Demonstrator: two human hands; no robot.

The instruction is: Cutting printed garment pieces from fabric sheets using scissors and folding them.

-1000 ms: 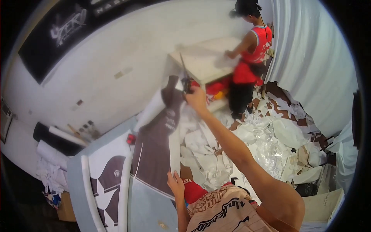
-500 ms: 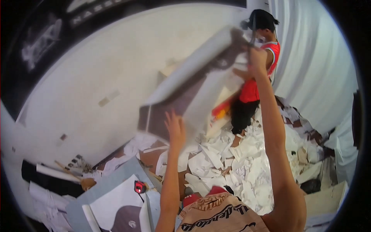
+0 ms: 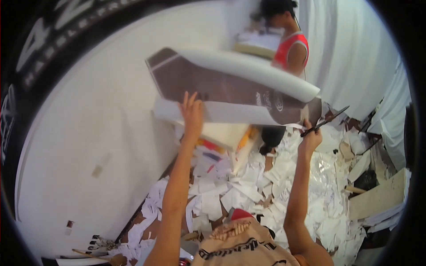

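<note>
Held up in the air between two bare hands: one long sheet, smooth and paper-like, white along both lengthwise borders, dark brownish-grey through the middle. Curled over along the far border into a loose pale tube; flatter along the near one. Straight-edged and angular at the left end, with one thin pale stripe across; scooped into a rounded curve toward the right end, beside one oval emblem and a few small white marks.

At the near border, toward the left end, one left hand, fingers spread apart over the sheet; cannot tell whether pinching, with the thumb side poorly seen. At the opposite end, by the sheet's dark tip, one right hand, fingers closed around the handles of one pair of scissors, dark and slim-bladed, pointing up and to the right.

Below the sheet and partly covered by it, one pale, box-like surface with straight edges. Beyond, one other person in a red sleeveless top. Across the floor, too many to count, thin white scraps, some flat, some crumpled. At the right, white cloth in soft hanging folds.
</note>
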